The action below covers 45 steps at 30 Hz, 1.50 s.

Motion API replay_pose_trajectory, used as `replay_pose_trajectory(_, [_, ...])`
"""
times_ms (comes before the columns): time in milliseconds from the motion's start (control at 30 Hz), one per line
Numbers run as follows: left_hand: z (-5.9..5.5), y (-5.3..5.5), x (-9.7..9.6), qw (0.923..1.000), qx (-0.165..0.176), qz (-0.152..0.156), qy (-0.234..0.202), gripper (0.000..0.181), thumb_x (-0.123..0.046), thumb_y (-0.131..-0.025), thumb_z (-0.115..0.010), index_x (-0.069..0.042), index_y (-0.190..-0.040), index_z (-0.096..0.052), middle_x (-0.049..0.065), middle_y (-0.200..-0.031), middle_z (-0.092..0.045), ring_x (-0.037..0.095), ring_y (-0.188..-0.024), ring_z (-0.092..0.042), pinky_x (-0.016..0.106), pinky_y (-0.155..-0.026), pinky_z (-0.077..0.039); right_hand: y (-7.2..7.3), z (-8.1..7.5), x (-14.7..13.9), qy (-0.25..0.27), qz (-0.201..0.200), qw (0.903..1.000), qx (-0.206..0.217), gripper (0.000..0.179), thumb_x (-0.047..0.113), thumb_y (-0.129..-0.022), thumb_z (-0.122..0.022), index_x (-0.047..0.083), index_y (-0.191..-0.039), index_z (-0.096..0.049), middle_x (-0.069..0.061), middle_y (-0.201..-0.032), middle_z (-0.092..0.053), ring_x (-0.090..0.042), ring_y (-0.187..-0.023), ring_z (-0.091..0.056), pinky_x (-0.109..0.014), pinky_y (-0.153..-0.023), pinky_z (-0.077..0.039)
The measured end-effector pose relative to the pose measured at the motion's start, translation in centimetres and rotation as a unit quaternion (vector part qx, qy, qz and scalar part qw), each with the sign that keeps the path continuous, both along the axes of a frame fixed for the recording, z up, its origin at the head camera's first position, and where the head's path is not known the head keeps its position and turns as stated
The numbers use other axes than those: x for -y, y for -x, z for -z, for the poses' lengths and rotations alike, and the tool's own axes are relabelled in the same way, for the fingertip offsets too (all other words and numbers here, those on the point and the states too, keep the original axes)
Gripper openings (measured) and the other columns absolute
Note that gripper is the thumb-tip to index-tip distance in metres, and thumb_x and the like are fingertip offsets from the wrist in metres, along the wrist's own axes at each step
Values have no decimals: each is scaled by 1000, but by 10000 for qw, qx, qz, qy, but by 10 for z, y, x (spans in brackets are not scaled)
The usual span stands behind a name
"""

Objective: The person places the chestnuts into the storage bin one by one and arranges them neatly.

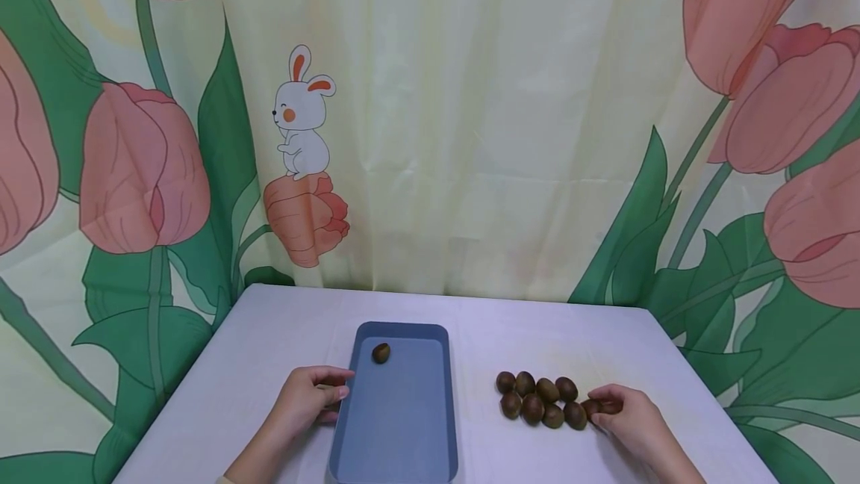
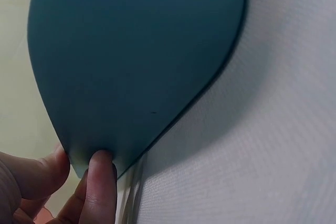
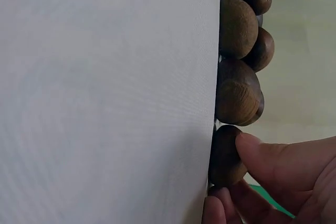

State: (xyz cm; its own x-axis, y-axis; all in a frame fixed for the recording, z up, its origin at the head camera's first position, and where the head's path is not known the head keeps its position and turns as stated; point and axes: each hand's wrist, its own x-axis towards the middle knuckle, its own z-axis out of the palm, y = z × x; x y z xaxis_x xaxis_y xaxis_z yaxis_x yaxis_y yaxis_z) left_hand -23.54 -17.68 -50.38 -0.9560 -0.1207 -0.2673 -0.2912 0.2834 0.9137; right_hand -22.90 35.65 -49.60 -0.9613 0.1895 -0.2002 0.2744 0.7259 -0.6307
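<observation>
A blue-grey rectangular tray (image 1: 403, 424) lies on the table with one chestnut (image 1: 381, 353) near its far left corner. My left hand (image 1: 310, 398) holds the tray's left side, fingers against the outer wall and rim. In the left wrist view the tray's outer wall (image 2: 136, 66) fills the middle, with the thumb and fingers at its lower end. Right of the tray, several brown chestnuts (image 1: 533, 409) sit in two close rows. At their right end, my right hand (image 1: 628, 417) pinches a chestnut (image 3: 227, 156) between thumb and fingers, low at the tabletop.
A white cloth covers the table (image 1: 269, 320), whose far edge meets a curtain (image 1: 470, 133) printed with tulips and a rabbit. Between the tray and the chestnut rows lies a strip of white cloth.
</observation>
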Motion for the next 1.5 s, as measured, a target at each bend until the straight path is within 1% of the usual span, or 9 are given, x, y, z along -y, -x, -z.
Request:
replay_pose_trajectory(267, [0,-1,0,10000,-69,35,-1,27,1,-91,-81,-5,-118,-82,11,-110,-80,15,-83,-72,38,-65,-67,-1,0,1,34,117,9999,51,29,-5,-86,-83,-1,-113,-74,-8,-99,-76,-22,-91,-64,-42,-82,-57])
replay_pose_trajectory(433, [1,0,0,9999,-97,37,8,27,1,-91,-81,-6,-118,-82,11,-110,-80,15,-83,-72,38,-65,-67,-1,-1,1,40,119,9999,57,29,-6,-84,-84,1,-110,-74,-9,-101,-75,-23,-91,-64,-39,-79,-56])
replay_pose_trajectory(667, [2,0,1,9999,-90,51,31,28,1,-91,-82,-6,-118,-82,12,-112,-79,15,-83,-72,38,-65,-67,-1,-1,1,53,64,10000,46,28,-5,-84,-84,1,-110,-74,-8,-100,-75,-22,-89,-65,-37,-76,-58])
replay_pose_trajectory(900, [2,0,0,9999,-143,54,41,27,1,-92,-81,-6,-117,-82,11,-111,-79,15,-83,-71,38,-65,-67,-1,-2,1,47,69,9999,113,29,-2,-84,-85,1,-110,-73,-8,-101,-74,-23,-90,-64,-39,-78,-56])
replay_pose_trajectory(1067, [3,-1,0,9998,-193,-7,-88,26,3,-91,-80,-4,-116,-82,12,-110,-80,16,-81,-73,38,-62,-66,0,-4,2,92,153,9996,203,30,-3,-83,-85,1,-111,-73,-11,-103,-73,-25,-92,-62,-38,-78,-56])
replay_pose_trajectory(1200, [3,-1,0,9998,-128,-32,-126,26,2,-91,-80,-4,-116,-82,12,-110,-80,15,-82,-73,38,-62,-65,1,-5,1,91,169,9996,230,31,-2,-83,-86,2,-111,-73,-12,-104,-73,-26,-93,-63,-39,-79,-57])
replay_pose_trajectory(1300, [3,0,0,9999,-69,-37,-125,26,2,-92,-80,-5,-117,-82,11,-111,-80,15,-82,-73,37,-62,-65,1,-6,1,91,123,9997,198,32,-1,-82,-86,1,-111,-73,-11,-104,-74,-26,-93,-65,-42,-81,-57])
replay_pose_trajectory(1500, [3,0,0,9999,-81,-44,-142,26,2,-92,-79,-5,-117,-82,12,-112,-80,16,-83,-74,38,-62,-66,0,-6,1,108,125,9998,137,34,1,-81,-86,1,-113,-73,-9,-103,-76,-24,-93,-66,-44,-83,-57])
